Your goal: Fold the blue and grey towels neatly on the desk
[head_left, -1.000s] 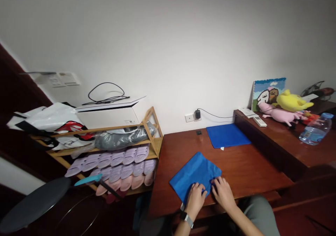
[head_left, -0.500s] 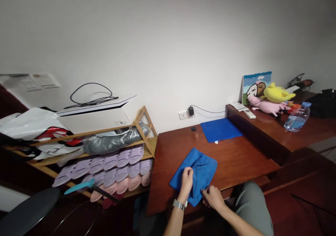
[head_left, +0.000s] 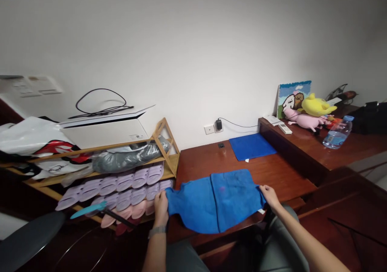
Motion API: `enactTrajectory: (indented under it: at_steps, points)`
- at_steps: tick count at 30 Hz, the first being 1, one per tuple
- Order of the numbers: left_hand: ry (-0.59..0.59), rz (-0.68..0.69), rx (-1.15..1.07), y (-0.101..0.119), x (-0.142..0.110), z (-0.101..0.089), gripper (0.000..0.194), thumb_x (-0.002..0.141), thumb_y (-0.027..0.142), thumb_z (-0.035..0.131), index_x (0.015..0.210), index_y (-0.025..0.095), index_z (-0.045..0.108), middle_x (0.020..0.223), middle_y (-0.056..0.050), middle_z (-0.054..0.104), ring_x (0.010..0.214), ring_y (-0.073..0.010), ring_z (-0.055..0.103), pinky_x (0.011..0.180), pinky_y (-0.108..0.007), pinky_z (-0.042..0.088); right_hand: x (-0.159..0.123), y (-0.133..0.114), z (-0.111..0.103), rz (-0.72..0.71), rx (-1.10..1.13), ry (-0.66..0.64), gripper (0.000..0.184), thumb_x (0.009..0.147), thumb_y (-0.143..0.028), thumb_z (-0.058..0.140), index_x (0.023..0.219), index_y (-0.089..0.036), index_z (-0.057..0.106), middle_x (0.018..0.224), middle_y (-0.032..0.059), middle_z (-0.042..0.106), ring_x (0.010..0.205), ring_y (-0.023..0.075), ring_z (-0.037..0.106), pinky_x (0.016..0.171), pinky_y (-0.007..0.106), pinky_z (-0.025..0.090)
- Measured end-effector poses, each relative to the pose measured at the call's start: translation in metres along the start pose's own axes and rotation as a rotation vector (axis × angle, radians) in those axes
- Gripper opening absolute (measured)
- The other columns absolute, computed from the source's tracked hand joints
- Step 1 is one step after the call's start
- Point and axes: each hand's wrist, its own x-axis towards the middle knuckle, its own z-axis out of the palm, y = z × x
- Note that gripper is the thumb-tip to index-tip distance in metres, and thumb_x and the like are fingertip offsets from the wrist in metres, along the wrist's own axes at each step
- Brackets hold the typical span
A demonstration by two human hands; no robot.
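A blue cloth (head_left: 196, 201) is spread wide over the front of the brown wooden table (head_left: 193, 163), with a fold line running down its middle. My left hand (head_left: 161, 206) is closed on the cloth's left end, which is bunched near the fingers. At the opposite end, my right hand (head_left: 270, 195) pinches the right edge, close to a small white tag. The cloth's front edge reaches the table's near edge. Farther back lies a second blue cloth (head_left: 252, 146), flat and folded, apart from both hands.
Left of the table stands a wooden rack (head_left: 169, 163) with lilac and pink slippers (head_left: 125, 181) and a white box (head_left: 105, 135). On the raised surface at right are a water bottle (head_left: 337, 134), plush toys (head_left: 316, 104) and a remote (head_left: 285, 129). A black plug (head_left: 219, 124) sits in the wall socket.
The cloth went from a small folded bundle to a wide sheet. My left hand moved left and my right hand moved right and up, each with one end of it.
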Motion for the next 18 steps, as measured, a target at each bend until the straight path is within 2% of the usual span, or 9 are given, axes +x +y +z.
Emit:
enactTrajectory:
  at_steps: [4, 8, 13, 15, 18]
  points:
    - [0.014, 0.019, 0.182, -0.026, -0.003, -0.017, 0.014, 0.073, 0.038, 0.058, 0.074, 0.025, 0.054, 0.068, 0.001, 0.06, 0.075, -0.0243, 0.062, 0.073, -0.036, 0.051, 0.029, 0.002, -0.035, 0.012, 0.002, 0.116, 0.049, 0.06, -0.074, 0.054, 0.051, -0.029, 0.039, 0.049, -0.0032, 0.043, 0.052, 0.0145, 0.042, 0.049, 0.027, 0.032]
    - [-0.018, 0.031, 0.332, -0.044, -0.013, -0.025, 0.005, 0.072, 0.028, 0.058, 0.073, 0.026, 0.054, 0.067, 0.0, 0.062, 0.077, -0.0268, 0.067, 0.078, -0.039, 0.053, 0.04, -0.001, -0.057, 0.008, 0.014, 0.137, 0.047, 0.06, -0.072, 0.057, 0.052, -0.028, 0.042, 0.049, -0.0019, 0.046, 0.053, 0.0152, 0.044, 0.05, 0.029, 0.034]
    - [-0.047, 0.071, 0.408, -0.048, -0.024, -0.03, 0.014, 0.076, 0.027, 0.061, 0.089, 0.026, 0.056, 0.077, -0.003, 0.069, 0.083, -0.0299, 0.072, 0.083, -0.042, 0.055, 0.042, -0.008, -0.068, -0.005, 0.019, 0.076, 0.044, 0.067, -0.068, 0.056, 0.059, -0.024, 0.055, 0.058, 0.0044, 0.061, 0.058, 0.0191, 0.055, 0.055, 0.031, 0.043]
    - [-0.056, 0.089, 0.42, -0.048, -0.026, -0.031, 0.02, 0.076, 0.026, 0.062, 0.095, 0.027, 0.056, 0.082, -0.003, 0.071, 0.085, -0.0295, 0.073, 0.084, -0.042, 0.056, 0.042, -0.008, -0.072, 0.011, -0.016, 0.062, 0.039, 0.069, -0.062, 0.057, 0.059, -0.025, 0.056, 0.058, 0.0052, 0.062, 0.057, 0.0202, 0.058, 0.055, 0.032, 0.044]
    - [-0.057, 0.204, 0.432, -0.039, -0.029, -0.026, 0.026, 0.073, 0.026, 0.061, 0.099, 0.026, 0.058, 0.087, -0.003, 0.074, 0.086, -0.0277, 0.075, 0.083, -0.04, 0.059, 0.039, -0.011, -0.073, 0.02, -0.11, 0.068, 0.03, 0.069, -0.052, 0.063, 0.057, -0.026, 0.054, 0.057, 0.0049, 0.064, 0.06, 0.0225, 0.061, 0.058, 0.032, 0.045]
